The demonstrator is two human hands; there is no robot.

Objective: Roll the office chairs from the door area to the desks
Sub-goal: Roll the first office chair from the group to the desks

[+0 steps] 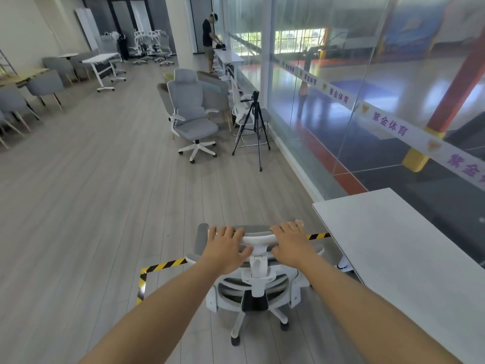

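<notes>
Left hand (pixel 225 245) and right hand (pixel 290 239) grip the ends of the headrest (pixel 258 229), the office chair (pixel 253 285) straight ahead, the near corner of the desk (pixel 393 258) just to its right.

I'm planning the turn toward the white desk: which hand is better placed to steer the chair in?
Probably the right hand: it grips the headrest end nearest the desk, while the left hand holds the far end.
</notes>
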